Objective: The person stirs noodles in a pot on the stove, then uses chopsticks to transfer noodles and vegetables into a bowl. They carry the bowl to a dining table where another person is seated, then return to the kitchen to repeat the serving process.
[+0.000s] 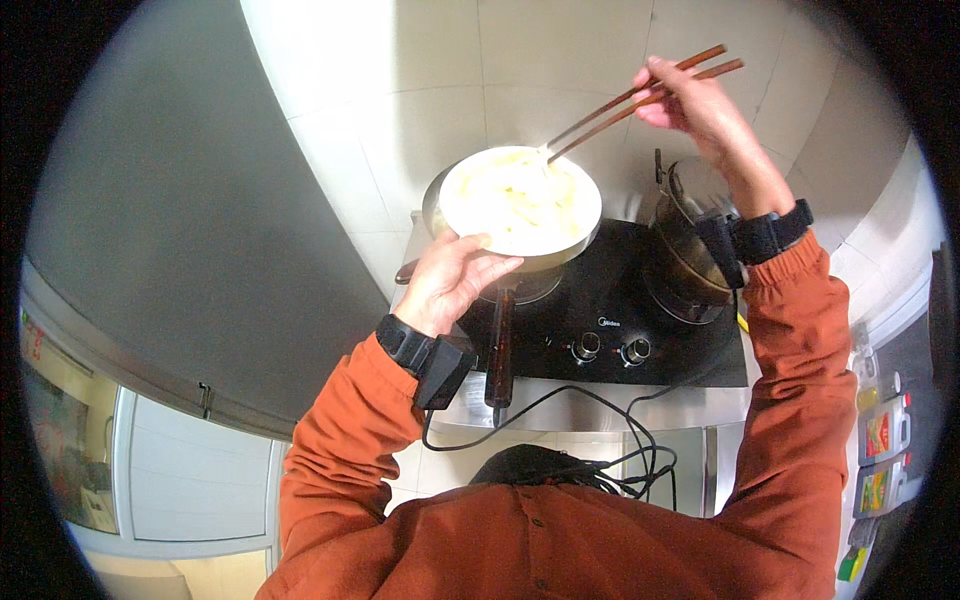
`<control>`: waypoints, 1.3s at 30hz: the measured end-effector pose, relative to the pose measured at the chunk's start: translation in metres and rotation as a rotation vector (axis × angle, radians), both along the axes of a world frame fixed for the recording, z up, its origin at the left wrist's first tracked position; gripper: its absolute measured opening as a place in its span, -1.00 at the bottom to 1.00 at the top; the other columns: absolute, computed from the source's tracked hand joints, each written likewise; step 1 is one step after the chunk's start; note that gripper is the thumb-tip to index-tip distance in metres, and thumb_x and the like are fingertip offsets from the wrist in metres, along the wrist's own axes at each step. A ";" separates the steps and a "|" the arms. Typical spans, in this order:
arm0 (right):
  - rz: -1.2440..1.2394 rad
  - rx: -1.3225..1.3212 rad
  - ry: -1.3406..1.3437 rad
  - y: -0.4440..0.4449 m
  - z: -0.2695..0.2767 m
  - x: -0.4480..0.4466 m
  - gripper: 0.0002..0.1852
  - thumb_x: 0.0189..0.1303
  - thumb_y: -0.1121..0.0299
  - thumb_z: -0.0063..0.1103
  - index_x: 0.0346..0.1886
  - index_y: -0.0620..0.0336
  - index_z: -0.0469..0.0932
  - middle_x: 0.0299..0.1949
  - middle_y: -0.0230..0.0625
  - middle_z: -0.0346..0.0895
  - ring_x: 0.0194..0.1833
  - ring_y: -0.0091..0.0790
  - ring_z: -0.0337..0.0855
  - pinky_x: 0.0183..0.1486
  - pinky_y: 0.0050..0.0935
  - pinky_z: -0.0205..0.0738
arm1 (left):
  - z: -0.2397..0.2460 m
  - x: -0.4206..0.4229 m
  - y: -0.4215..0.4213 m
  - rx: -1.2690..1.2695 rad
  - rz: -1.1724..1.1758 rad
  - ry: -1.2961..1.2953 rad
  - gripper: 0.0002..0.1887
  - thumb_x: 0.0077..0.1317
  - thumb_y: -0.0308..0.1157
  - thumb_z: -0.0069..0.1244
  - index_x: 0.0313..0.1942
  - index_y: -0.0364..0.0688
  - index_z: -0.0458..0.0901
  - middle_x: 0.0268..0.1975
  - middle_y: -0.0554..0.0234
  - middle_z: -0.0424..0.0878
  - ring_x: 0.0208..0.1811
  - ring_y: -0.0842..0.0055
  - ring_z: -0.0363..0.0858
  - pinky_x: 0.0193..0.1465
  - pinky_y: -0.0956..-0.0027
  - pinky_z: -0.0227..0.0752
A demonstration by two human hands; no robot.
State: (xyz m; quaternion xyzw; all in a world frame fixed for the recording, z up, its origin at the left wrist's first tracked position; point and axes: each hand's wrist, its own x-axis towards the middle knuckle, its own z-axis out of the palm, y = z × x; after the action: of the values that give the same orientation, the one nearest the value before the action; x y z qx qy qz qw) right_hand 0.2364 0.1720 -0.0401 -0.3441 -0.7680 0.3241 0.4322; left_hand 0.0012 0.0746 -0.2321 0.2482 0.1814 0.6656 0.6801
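Observation:
My left hand (459,277) holds a white bowl (517,247) by its near rim, with the thumb over the edge. Pale yellowish food (521,199) lies in the bowl, washed out by glare. Long brown chopsticks (611,114) are in my right hand (686,97), up and to the right, their tips at the food near the bowl's far edge. Beneath the bowl is a metal pan (433,206), mostly hidden, on the left part of a black Midea cooktop (600,292). Its dark handle (500,352) points towards me.
A metal pot (690,262) stands on the cooktop's right part, under my right forearm. Two knobs (587,346) are on the front. Black cables (555,397) hang from my wrist devices. Plastic bottles (883,431) stand far right; a large grey panel (202,202) fills the left.

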 end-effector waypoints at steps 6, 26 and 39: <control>-0.089 0.153 0.150 0.035 0.003 0.052 -0.68 0.30 0.16 -0.11 -0.21 0.20 0.53 -0.36 -0.39 0.58 -0.42 -0.68 0.60 -0.36 -0.78 0.48 | -0.009 0.005 0.015 -0.054 0.020 -0.037 -0.52 0.16 -0.70 -0.14 0.09 -0.50 0.08 0.04 -0.33 0.32 0.05 0.01 0.44 0.06 0.09 0.49; -0.276 -0.285 0.302 0.199 -0.258 0.082 -0.67 0.28 0.29 -0.16 -0.42 0.37 0.52 -0.49 -0.14 0.57 -0.55 -0.34 0.62 -0.43 -0.51 0.54 | -0.043 0.022 0.063 -0.072 0.227 0.127 -0.53 0.20 -0.65 -0.14 0.10 -0.54 0.09 0.04 -0.35 0.32 0.01 0.03 0.47 0.04 0.16 0.52; -0.217 -0.257 0.620 0.188 -0.145 0.083 -0.71 0.24 0.37 -0.17 -0.26 0.49 0.43 -0.25 -0.02 0.49 -0.41 -0.24 0.64 -0.32 -0.47 0.59 | -0.036 0.008 0.051 -0.048 0.225 0.041 -0.56 0.20 -0.65 -0.14 0.08 -0.52 0.13 0.04 -0.33 0.34 0.01 0.03 0.47 0.04 0.14 0.52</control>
State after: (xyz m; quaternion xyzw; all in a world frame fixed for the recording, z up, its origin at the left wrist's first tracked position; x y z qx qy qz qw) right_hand 0.3190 0.3596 -0.1848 -0.3605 -0.5120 0.4592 0.6300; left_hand 0.0093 0.1260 -0.2682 0.2233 0.2380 0.7280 0.6029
